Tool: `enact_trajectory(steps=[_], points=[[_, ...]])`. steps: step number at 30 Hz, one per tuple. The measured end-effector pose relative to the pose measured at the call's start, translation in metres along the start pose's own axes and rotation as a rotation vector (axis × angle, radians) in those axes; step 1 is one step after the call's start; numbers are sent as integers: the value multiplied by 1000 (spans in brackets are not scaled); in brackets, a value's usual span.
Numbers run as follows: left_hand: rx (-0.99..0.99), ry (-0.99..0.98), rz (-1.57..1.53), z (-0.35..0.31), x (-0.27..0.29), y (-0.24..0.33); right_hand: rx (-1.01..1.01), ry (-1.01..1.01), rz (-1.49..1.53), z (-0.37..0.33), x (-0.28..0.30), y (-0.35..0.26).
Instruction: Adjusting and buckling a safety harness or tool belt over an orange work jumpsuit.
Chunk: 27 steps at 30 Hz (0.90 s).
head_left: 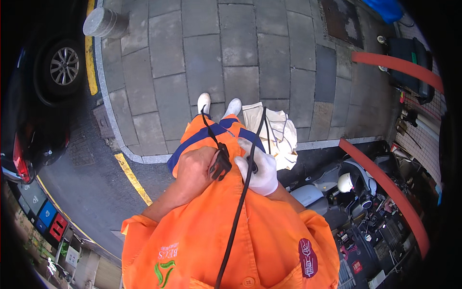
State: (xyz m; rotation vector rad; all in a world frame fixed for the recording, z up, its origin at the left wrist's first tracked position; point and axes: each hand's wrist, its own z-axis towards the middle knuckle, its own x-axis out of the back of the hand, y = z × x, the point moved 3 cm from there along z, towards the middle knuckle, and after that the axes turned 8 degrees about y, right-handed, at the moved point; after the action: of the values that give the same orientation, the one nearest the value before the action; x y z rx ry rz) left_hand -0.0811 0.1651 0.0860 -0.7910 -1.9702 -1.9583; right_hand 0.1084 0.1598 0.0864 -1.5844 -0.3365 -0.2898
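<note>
Head view, places taken from the pale cloth (276,132). We record a bare left hand (194,165) to the cloth's left and nearer the body, its fingers closed on a black object (221,164) with finger-like lobes; we cannot name it. The right hand (263,177), in a white glove, sits just below the cloth. A small dark piece (254,166) shows by its fingers; we cannot tell whether they pinch it.

Step in hand, in our judgement: handling the black object in front of the orange jacket (211,231). A further move would, we think, call for a steady left grip and a freer line of access for the glove.

Obstruction: a black cable (236,221) runs from over the cloth down across the glove and jacket; it could snag. The white boots (204,102) stand just left of the cloth. Well to its left we note a dark car (36,103) and, farther ahead, a grey bollard (102,22). To its right and nearer are parked scooters (332,190) and a red bar (385,185).
</note>
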Motion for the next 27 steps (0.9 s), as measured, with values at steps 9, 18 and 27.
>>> enact_trajectory(steps=[9, 18, 27], points=[[-13, 65, 241, 0, -8, -19, 362, -96, -91, 0, -2, -15], [-44, 46, 270, 1, -11, -19, 225, -221, -519, -2, -18, -13], [10, 21, 231, 3, -16, -19, 71, 36, -545, 2, -10, -6]])
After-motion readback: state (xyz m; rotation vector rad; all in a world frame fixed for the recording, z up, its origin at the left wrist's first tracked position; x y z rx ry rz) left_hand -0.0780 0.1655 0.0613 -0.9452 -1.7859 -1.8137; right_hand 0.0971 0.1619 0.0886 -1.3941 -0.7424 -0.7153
